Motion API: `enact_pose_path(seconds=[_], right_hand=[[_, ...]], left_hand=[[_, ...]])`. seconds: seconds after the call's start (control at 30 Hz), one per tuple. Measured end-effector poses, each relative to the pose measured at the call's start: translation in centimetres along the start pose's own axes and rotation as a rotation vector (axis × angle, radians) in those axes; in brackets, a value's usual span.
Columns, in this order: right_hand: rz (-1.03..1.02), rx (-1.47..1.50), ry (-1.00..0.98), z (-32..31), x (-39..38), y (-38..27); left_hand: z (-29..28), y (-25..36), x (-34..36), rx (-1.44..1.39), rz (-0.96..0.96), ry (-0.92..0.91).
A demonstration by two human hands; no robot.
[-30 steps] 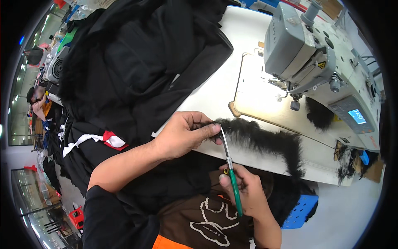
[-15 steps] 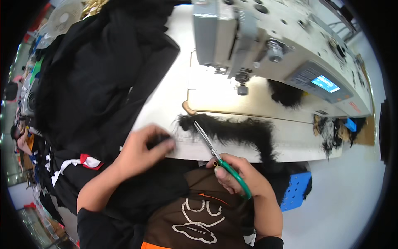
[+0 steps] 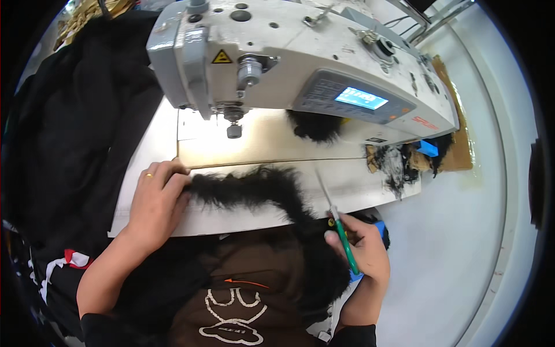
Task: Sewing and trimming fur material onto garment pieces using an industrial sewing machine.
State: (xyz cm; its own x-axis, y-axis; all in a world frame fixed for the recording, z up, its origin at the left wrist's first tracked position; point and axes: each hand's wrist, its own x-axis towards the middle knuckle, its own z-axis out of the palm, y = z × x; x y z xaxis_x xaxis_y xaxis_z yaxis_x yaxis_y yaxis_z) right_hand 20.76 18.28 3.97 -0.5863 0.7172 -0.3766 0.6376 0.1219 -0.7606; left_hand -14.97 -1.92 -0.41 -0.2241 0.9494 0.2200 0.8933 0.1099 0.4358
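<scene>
The left hand point(image 3: 155, 202) pins the black fur strip's point(image 3: 254, 189) left end below the sewing machine point(image 3: 300, 69); the right hand point(image 3: 358, 248) grips green-handled scissors point(image 3: 338, 225) at its right bend, strip running left-right.

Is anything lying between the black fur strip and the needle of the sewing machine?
Nothing visible does. The fur strip lies on the table under the left hand, and the pale plate between it and the needle looks bare. The right hand holds scissors off to the side.
</scene>
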Motion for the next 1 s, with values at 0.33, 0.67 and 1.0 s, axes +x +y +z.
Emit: enact_pose_path(seconds=[0.33, 0.67, 1.0], right_hand=[[-0.061, -0.58, 0.458, -3.0, 3.3, 0.8], [-0.111, -0.554, 0.387, -2.8, 3.3, 1.0], [-0.439, -0.744, 0.674, -1.3, 7.8, 0.0]], left_hand=[[-3.9, 1.2, -2.2, -0.524, -0.402, -0.005], [-6.3, 1.4, -3.2, -1.11, -0.501, -0.246], [-4.6, 0.7, -3.3, -0.984, -0.363, -0.047]])
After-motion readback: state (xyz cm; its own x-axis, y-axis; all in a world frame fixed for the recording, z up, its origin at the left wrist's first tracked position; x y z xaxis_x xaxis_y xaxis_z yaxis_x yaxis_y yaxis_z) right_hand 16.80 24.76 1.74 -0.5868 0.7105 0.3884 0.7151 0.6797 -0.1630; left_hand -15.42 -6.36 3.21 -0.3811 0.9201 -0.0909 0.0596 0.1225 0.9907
